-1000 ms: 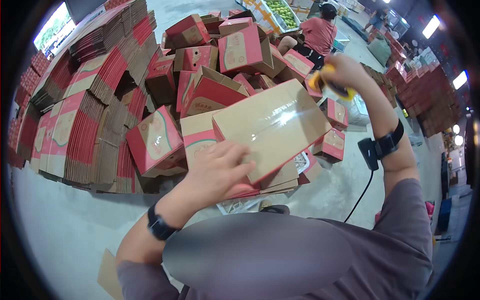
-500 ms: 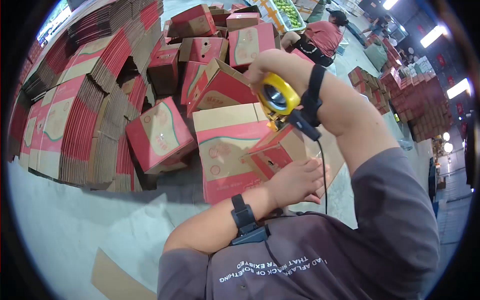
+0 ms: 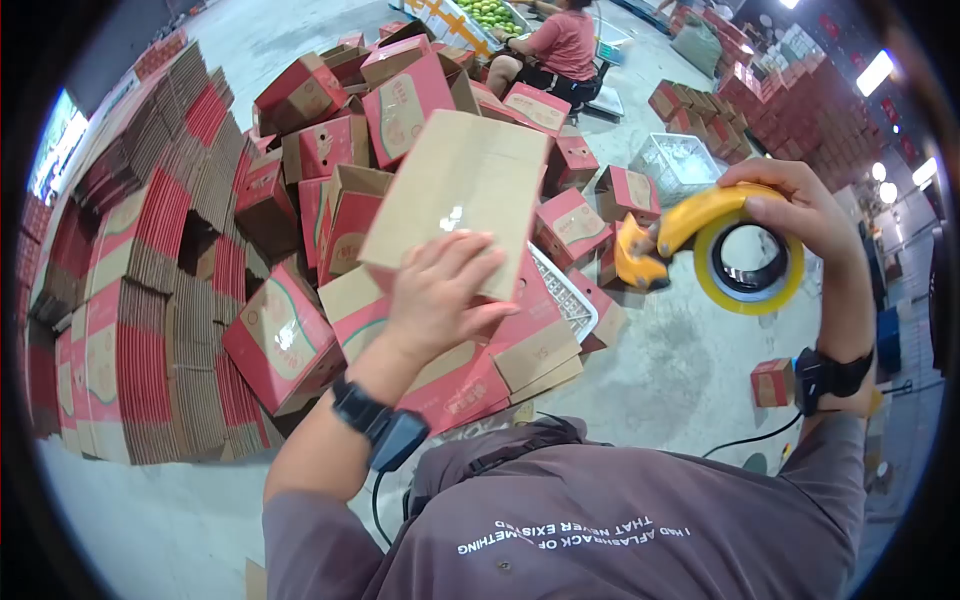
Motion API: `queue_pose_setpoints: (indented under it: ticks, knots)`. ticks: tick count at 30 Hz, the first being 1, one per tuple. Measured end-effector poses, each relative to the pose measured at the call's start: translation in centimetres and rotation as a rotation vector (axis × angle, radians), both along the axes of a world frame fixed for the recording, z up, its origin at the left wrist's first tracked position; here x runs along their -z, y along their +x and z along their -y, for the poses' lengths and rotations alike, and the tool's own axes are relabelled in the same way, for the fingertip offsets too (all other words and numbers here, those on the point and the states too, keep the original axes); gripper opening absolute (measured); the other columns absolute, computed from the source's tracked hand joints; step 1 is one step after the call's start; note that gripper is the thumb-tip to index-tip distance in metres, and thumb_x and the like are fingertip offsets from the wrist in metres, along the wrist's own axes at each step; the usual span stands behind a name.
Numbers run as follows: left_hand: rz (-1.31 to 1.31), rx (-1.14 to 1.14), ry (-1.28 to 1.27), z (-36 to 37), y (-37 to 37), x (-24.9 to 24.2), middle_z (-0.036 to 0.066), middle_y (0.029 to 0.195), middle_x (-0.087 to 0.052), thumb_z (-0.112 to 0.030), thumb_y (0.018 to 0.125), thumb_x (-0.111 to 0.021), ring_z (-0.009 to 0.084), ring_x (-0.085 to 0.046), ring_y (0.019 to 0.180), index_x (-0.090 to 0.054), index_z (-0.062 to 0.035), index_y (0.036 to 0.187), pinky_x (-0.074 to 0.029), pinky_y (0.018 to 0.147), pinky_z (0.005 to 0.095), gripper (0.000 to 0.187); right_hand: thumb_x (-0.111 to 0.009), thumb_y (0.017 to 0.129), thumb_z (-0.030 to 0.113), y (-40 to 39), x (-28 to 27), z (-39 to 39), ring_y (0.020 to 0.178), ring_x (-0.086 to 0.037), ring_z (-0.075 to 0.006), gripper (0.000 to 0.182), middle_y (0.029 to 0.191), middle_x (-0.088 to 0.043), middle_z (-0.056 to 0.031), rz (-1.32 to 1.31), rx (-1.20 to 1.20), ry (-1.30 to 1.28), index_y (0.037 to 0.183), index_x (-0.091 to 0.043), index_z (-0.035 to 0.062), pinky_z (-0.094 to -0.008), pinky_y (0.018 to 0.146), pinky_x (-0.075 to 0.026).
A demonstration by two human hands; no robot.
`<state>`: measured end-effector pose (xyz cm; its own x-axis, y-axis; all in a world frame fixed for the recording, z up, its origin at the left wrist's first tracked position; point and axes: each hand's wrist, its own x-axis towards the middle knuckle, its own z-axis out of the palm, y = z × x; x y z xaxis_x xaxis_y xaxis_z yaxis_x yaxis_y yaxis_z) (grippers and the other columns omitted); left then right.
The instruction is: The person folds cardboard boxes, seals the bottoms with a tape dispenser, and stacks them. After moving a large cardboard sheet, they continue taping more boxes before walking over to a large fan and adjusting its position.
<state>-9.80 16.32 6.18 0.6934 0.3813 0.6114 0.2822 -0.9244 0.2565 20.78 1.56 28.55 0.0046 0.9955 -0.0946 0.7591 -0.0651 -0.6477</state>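
A cardboard box is tilted in front of me, with its plain brown face toward me and a shiny strip across it that looks like clear tape. My left hand lies on the lower part of that face with its fingers spread, the thumb near the bottom edge. Off to the right, clear of the box, my right hand is closed around the handle of a yellow tape dispenser, which carries a large roll of tape. Under the box lie flattened red-and-tan cartons.
Stacks of folded cartons rise on the left. Made-up red boxes are piled beyond and beside me. A white plastic crate stands on the floor to the right. Farther back, a person in a pink shirt sits near green fruit.
The box has turned to show its brown face, and my left hand has moved left and up onto it. My right hand has swung away to the right with the tape dispenser.
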Motion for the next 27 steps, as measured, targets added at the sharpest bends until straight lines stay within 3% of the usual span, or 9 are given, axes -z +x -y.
queue_pose_setpoints:
  ticks: [5,8,10,11,12,16,19,24,27]
  knots:
    - [-0.057,0.014,-0.11,-0.3,0.8,-2.0,0.007,0.117,-0.059,-0.039,0.071,-0.073,0.0281,-0.054,0.109,-0.064,-0.0093,0.109,-0.042,0.091,0.0403,0.049,-0.054,0.089,0.037,6.7,11.9,0.9,0.049,-0.048,-0.0032,0.044,0.081,-0.062,-0.0045,-0.948,0.355,0.088,0.113,-0.058,0.0008,-0.0143,0.042,-0.037]
    - [-0.117,-0.043,-0.292,0.6,2.0,-3.9,0.009,0.117,-0.059,-0.036,0.08,-0.069,0.0277,-0.056,0.107,-0.062,-0.0066,0.112,-0.043,0.091,0.0391,0.044,-0.053,0.089,0.039,7.1,16.3,-0.6,0.046,-0.049,-0.0064,0.041,0.069,-0.057,-0.0038,-1.198,0.506,0.033,0.097,-0.058,-0.0011,-0.0175,0.041,-0.04]
    - [0.192,0.119,-1.13,2.4,3.9,-5.2,0.012,0.116,-0.059,-0.037,0.092,-0.055,0.0245,-0.057,0.105,-0.055,-0.0041,0.119,-0.045,0.091,0.036,0.043,-0.056,0.088,0.037,5.9,15.9,-1.5,0.049,-0.051,-0.0082,0.039,0.072,-0.058,-0.0057,-1.243,0.427,0.104,0.095,-0.058,-0.0018,-0.0203,0.046,-0.044]
    - [0.196,0.098,-1.109,2.7,4.8,-5.8,0.012,0.116,-0.059,-0.037,0.092,-0.055,0.0245,-0.057,0.105,-0.055,-0.0041,0.119,-0.045,0.091,0.036,0.043,-0.057,0.088,0.035,6.3,16.1,-1.9,0.055,-0.054,-0.0084,0.04,0.078,-0.061,-0.0073,-1.251,0.31,0.098,0.099,-0.057,-0.003,-0.0209,0.052,-0.047]
    - [0.318,0.167,-1.384,2.9,5.7,-6.3,0.012,0.115,-0.058,-0.039,0.095,-0.05,0.0233,-0.056,0.107,-0.051,-0.0036,0.123,-0.046,0.091,0.0353,0.045,-0.057,0.088,0.035,5.5,15.5,-2.3,0.055,-0.054,-0.0084,0.04,0.078,-0.061,-0.0073,-1.26,0.279,0.097,0.099,-0.057,-0.003,-0.0209,0.052,-0.047]
    - [0.676,0.411,-1.944,1.5,8.2,-5.8,0.013,0.114,-0.058,-0.04,0.099,-0.038,0.0217,-0.057,0.106,-0.044,-0.0046,0.129,-0.049,0.09,0.0341,0.047,-0.059,0.086,0.027,2.9,13.5,-2.1,0.087,-0.057,-0.0101,0.044,0.105,-0.06,-0.0095,-0.814,0.17,0.398,0.119,-0.052,-0.001,-0.024,0.076,-0.047]
    - [0.673,0.432,-1.892,0.6,8.5,-6.5,0.013,0.113,-0.058,-0.038,0.099,-0.04,0.0209,-0.061,0.099,-0.045,-0.0055,0.128,-0.053,0.084,0.034,0.044,-0.063,0.082,0.022,1.8,12.5,-1.6,0.099,-0.054,-0.0165,0.051,0.113,-0.054,-0.0109,-0.272,-0.039,0.618,0.126,-0.048,0.0006,-0.0277,0.086,-0.043]
    - [0.624,0.195,-1.685,-2.3,7.7,-6.5,0.004,0.087,-0.065,-0.019,0.095,-0.049,0.014,-0.065,0.082,-0.06,-0.0062,0.095,-0.056,0.07,0.0297,0.017,-0.07,0.077,0.023,0.9,12.7,-2.3,0.096,-0.052,-0.0202,0.058,0.105,-0.053,-0.0129,-0.238,-0.22,0.707,0.125,-0.048,-0.0003,-0.0306,0.084,-0.042]
    - [0.604,0.077,-1.503,-6.4,5.6,-8.7,0.002,0.081,-0.062,-0.021,0.095,-0.05,0.0102,-0.062,0.074,-0.06,-0.0062,0.094,-0.053,0.067,0.0246,0.018,-0.073,0.074,0.024,0.6,12.2,-2.7,0.095,-0.052,-0.0214,0.061,0.104,-0.053,-0.0132,-0.19,-0.195,0.752,0.125,-0.049,-0.0002,-0.0305,0.082,-0.042]
